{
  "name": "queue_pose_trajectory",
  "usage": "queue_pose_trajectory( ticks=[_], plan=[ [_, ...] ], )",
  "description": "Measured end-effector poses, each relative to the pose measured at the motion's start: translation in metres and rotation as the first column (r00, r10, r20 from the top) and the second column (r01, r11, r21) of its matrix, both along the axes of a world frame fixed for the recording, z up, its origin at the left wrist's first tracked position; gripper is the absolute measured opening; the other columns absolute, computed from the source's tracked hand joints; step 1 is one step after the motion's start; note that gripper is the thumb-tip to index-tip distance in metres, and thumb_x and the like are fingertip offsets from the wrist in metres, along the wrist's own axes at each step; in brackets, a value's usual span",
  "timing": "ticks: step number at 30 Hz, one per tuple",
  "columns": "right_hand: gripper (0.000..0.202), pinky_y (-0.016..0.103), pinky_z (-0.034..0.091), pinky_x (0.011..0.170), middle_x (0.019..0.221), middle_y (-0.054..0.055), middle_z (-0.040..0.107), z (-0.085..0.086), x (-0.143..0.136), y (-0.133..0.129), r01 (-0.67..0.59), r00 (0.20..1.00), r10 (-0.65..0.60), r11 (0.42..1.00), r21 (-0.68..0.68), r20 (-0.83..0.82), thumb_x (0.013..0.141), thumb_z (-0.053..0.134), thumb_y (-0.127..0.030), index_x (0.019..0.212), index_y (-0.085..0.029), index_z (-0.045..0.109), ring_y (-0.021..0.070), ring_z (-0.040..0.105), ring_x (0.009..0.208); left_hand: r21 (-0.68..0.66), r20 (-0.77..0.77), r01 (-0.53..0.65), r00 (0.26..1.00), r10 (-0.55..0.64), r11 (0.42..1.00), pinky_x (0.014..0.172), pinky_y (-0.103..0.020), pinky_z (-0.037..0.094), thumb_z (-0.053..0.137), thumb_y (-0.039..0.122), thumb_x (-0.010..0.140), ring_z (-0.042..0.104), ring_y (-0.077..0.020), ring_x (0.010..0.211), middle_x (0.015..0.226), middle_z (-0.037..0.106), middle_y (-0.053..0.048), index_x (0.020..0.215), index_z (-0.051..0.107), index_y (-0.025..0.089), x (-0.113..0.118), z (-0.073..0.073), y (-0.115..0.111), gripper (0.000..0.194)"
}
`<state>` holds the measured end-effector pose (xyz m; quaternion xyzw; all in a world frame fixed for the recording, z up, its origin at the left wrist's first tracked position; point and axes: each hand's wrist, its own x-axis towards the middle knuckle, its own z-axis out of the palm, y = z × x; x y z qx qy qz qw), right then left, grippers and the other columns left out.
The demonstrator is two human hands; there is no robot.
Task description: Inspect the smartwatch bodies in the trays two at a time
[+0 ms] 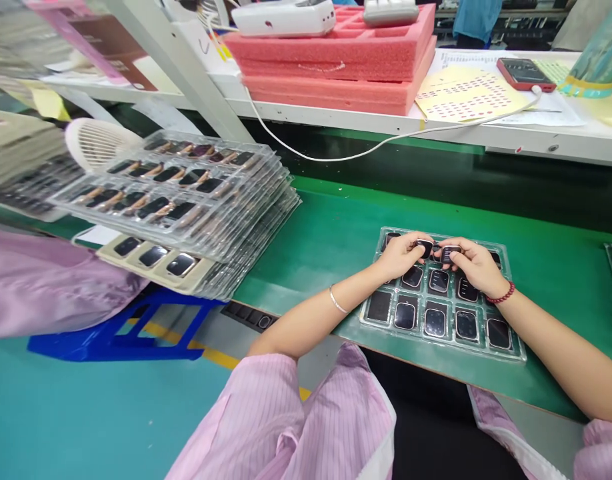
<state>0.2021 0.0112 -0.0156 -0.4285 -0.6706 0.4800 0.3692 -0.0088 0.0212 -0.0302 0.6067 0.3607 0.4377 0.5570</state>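
A clear plastic tray (369,321) of square smartwatches lies on the green bench in front of me. Over its back row, my left hand (402,256) pinches one dark-faced smartwatch (425,249) between thumb and fingers. Close beside it, my right hand (473,265) grips another smartwatch (451,255), whose screen shows several light lines. Two watches in the middle row, among them the one at centre (439,281), have lit screens too. Most watches in the front row look dark. My hands cover part of the back row, so what sits there is partly hidden.
Clear trays of watches (186,193) are stacked high on the left. Behind the bench a white shelf (516,143) carries pink foam blocks (331,73), a phone (526,73) and a white cable (331,159) hanging down. A blue stool (121,340) and someone's pink sleeve (51,283) are at left.
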Motion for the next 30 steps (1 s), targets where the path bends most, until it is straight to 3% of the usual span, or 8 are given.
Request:
queue_pose_trajectory(
  ticks=[8,21,30],
  plan=[
    [0.025,0.03,0.057,0.059,0.101,0.008,0.075,0.0013,-0.0007,-0.0004,0.003,1.0,-0.003,1.0,0.015,0.005,0.091,0.058,-0.031,0.112,-0.02,0.067,0.0168,0.07,0.07,0.014,-0.057,-0.012,0.998,0.013,1.0,0.07,-0.027,0.058,0.051,0.015,0.085,0.065,-0.013,0.078,0.099,0.068,-0.006,0.104,0.065,0.014,-0.0006,0.0032,-0.0003,0.023],
    [0.025,0.03,0.057,0.058,0.101,0.007,0.075,0.0005,-0.0016,-0.0006,0.005,1.0,-0.005,1.0,0.016,0.007,0.091,0.058,-0.033,0.112,-0.02,0.067,0.0169,0.07,0.068,0.024,-0.058,-0.012,0.998,0.014,1.0,0.07,-0.027,0.059,0.053,0.018,0.087,0.067,-0.0137,0.079,0.098,0.069,-0.006,0.104,0.064,0.015,-0.001,0.0006,-0.0007,0.021],
    [0.027,0.035,0.061,0.066,0.105,0.008,0.075,0.0006,-0.0032,-0.0013,0.004,1.0,-0.004,1.0,0.014,-0.018,0.089,0.059,-0.029,0.114,-0.021,0.065,0.0193,0.072,0.074,0.042,-0.096,-0.026,0.995,0.03,0.999,0.071,-0.025,0.056,0.055,0.013,0.081,0.065,-0.0127,0.078,0.102,0.069,-0.007,0.111,0.062,0.015,-0.0013,0.0019,-0.0015,0.03]
  ],
)
